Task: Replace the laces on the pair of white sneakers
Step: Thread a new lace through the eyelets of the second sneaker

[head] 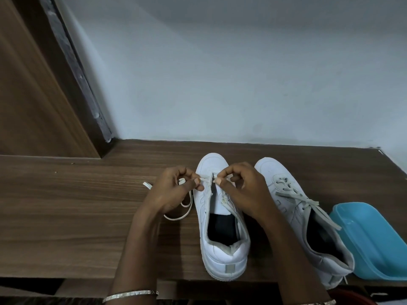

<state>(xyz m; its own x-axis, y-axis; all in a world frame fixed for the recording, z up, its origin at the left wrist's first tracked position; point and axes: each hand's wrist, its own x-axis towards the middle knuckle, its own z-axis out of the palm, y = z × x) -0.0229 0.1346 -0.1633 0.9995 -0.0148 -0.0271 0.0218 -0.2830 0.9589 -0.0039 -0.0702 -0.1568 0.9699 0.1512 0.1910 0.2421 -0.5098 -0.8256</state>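
Observation:
Two white sneakers stand side by side on a brown wooden table (77, 216), toes pointing away from me. The left sneaker (222, 245) has a white lace (182, 213) running across its lowest eyelets, with the loose length trailing on the table to its left. My left hand (174, 190) pinches that lace just left of the eyelets. My right hand (242, 190) pinches the lace's other end over the tongue. The right sneaker (308, 219) is laced with a grey lace (308, 202), its ends lying loose.
A blue plastic tray (372, 241) lies at the table's right edge beside the right sneaker. A pale wall runs along the back and a wooden door frame (33, 95) rises at the left. The table's front edge is close to me.

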